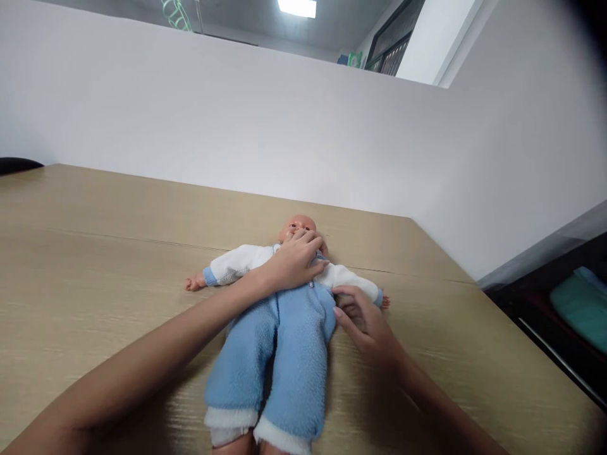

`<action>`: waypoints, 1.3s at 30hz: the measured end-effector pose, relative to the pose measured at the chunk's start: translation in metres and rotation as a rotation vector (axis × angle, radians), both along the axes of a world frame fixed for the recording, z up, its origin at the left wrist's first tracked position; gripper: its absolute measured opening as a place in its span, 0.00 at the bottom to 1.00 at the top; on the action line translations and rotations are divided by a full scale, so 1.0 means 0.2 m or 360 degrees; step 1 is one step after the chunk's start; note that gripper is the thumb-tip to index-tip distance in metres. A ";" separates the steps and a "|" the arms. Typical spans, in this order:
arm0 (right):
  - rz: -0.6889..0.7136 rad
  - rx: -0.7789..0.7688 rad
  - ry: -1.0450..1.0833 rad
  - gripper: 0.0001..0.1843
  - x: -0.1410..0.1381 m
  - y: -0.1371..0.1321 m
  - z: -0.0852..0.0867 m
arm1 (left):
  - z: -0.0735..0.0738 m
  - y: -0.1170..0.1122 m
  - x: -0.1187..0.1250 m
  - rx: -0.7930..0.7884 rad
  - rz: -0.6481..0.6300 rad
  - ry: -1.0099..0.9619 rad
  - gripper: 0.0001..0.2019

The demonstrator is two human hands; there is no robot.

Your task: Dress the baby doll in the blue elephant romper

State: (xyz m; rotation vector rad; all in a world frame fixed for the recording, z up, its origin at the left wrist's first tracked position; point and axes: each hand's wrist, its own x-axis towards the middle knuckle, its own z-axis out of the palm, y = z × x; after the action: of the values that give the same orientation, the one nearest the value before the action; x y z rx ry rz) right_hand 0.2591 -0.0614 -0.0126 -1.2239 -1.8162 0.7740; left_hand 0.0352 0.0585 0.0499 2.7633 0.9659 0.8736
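Note:
A baby doll (pixel 300 223) lies on its back on the wooden table, arms spread out to both sides. It wears a white-sleeved fleece outfit with blue overalls (pixel 301 354) that have white cuffs at the legs. My left hand (pixel 293 262) rests flat across the doll's upper chest, its fingers stretched over the chin and neck and covering them. At the right side of the overalls' waist, my right hand (pixel 363 319) has its thumb and index finger on the blue cloth, with the other fingers curled. The doll's feet are outside the view.
The wooden table (pixel 95 278) reaches a white partition wall (pixel 213 120) at the back. A dark shelf or seat with green cloth (pixel 581 306) stands beyond the table's right edge. A black rounded object (pixel 19 165) shows at the far left.

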 end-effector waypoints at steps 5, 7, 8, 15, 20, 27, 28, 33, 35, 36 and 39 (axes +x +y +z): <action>0.0158 -0.0598 0.0422 0.22 -0.05 0.09 -0.04 | 0.02 -0.03 0.01 -0.0170 -0.0271 0.0035 0.10; 0.0125 -0.0634 0.0463 0.24 -0.04 0.13 -0.04 | 0.02 -0.04 0.01 -0.0245 -0.0323 0.0118 0.13; 0.0095 -0.0630 0.0498 0.24 -0.04 0.15 -0.04 | 0.02 -0.04 0.01 -0.0287 -0.0346 0.0171 0.14; -0.0313 0.0003 0.0056 0.15 -0.04 0.12 -0.07 | -0.03 -0.03 0.03 -0.0400 -0.0310 0.0284 0.10; -0.0459 0.0752 -0.0780 0.17 0.16 0.10 -0.05 | -0.05 -0.03 0.04 -0.0397 -0.0273 0.0099 0.08; -0.0352 0.0388 -0.0715 0.23 0.33 0.14 0.00 | 0.01 -0.05 0.10 -0.0263 -0.0359 0.0107 0.18; -0.0397 0.0383 -0.0647 0.23 0.31 0.12 0.03 | 0.01 -0.05 0.12 -0.0265 -0.0362 0.0149 0.22; -0.0648 0.0734 -0.0462 0.31 0.13 0.01 0.14 | -0.03 -0.04 0.17 -0.0229 -0.0291 0.0322 0.31; -0.0633 0.0787 -0.0430 0.31 0.08 -0.02 0.16 | -0.05 -0.04 0.17 -0.0186 -0.0276 0.0307 0.26; -0.0587 0.0751 -0.0346 0.30 0.07 -0.03 0.15 | -0.06 -0.05 0.16 -0.0168 -0.0282 0.0272 0.23; -0.0436 0.0517 0.0143 0.27 0.09 -0.01 0.08 | -0.07 -0.05 0.12 -0.0159 -0.0303 0.0066 0.19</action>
State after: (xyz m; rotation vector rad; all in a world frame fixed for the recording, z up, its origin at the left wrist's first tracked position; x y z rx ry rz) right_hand 0.2772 -0.0627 0.0026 -1.1689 -1.5837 0.3572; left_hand 0.0597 0.0494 0.0351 2.7410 0.7155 0.7219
